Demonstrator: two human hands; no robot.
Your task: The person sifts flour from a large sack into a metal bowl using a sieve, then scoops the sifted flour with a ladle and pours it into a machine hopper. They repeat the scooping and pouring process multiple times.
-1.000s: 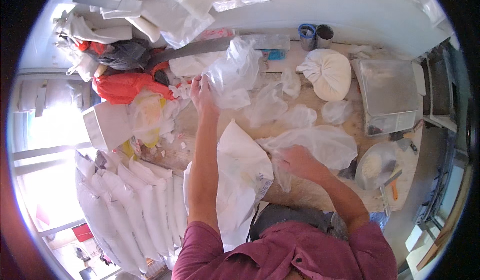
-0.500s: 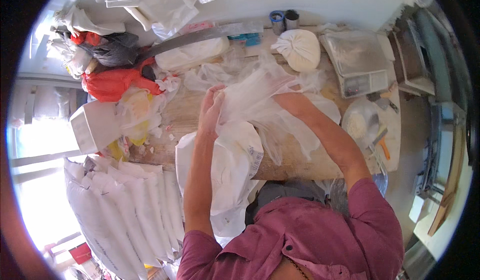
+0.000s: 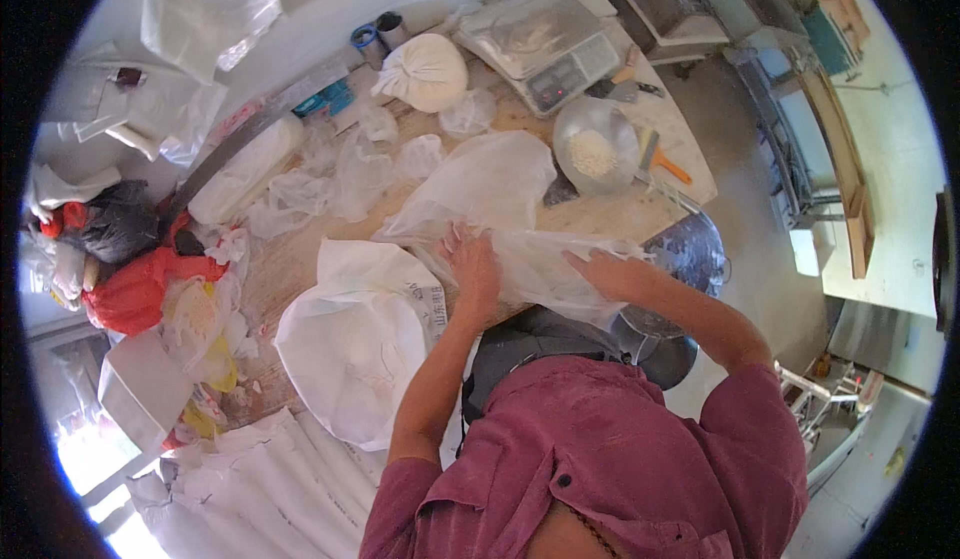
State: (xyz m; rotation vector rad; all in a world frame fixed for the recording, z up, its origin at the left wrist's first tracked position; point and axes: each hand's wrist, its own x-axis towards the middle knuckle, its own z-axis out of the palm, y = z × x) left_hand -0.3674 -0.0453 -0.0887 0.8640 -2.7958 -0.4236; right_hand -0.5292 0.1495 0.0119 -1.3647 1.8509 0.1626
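Note:
A thin, translucent plastic bag (image 3: 483, 187) lies spread over the front of the wooden table, its near part hanging toward my body. My left hand (image 3: 471, 267) rests on it with the fingers apart and pointing away from me. Farther right, my right hand (image 3: 612, 275) is on the bag's near part, fingers stretched to the left; its lower fingers are partly hidden. Beside my left forearm stands a white sack (image 3: 352, 324) with its mouth wide open and rim folded out. White stuff shows inside it, too pale to make out.
A tied white cloth bundle (image 3: 424, 71), a digital scale (image 3: 556, 81) and a metal bowl of pale bits (image 3: 594, 149) sit at the back. An orange-handled scraper (image 3: 668, 165) lies right. Near my right arm is a metal pot (image 3: 690, 257). Stacked white sacks (image 3: 265, 484) stand left.
The plastic bag, held up and stretched between both hands before, now lies lower and flatter. Both hands have come down nearer my body. My view has turned to the right.

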